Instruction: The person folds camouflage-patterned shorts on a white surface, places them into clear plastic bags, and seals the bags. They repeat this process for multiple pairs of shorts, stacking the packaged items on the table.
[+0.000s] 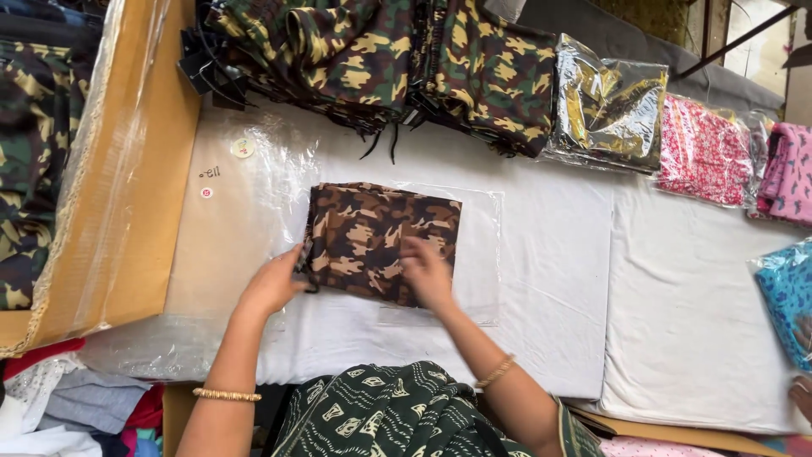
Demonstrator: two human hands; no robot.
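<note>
1. Both grips are on one folded brown camouflage garment (pixel 381 239). Left hand (pixel 272 283) pinches its left edge, fingers curled over the fabric, wrist bent inward. Right hand (pixel 425 271) lies flat on top near the lower right corner, fingers spread and pressing down, not clenched.
2. Forearms come up from the bottom of the view, elbows apart; one gold bangle (pixel 226 394) on my left wrist, one on the right.
3. Garment rests on a clear plastic bag (pixel 478 254) spread flat on the white worktop (pixel 550 322); I cannot tell whether the cloth is partly inside the bag or only on top of it.
4. Open cardboard carton (pixel 127 195) at the left, lined with clear plastic; green camouflage cloth shows beyond its far wall.
5. Stack of green camouflage garments (pixel 397 59) along the far edge, too overlapped to count.
6. Bagged pieces to the right: one camouflage (pixel 607 106), one red-flowered (pixel 704 151), one pink (pixel 788 173), one blue (pixel 787 296).
7. Two small round stickers (pixel 242 147) lie near the carton.
</note>
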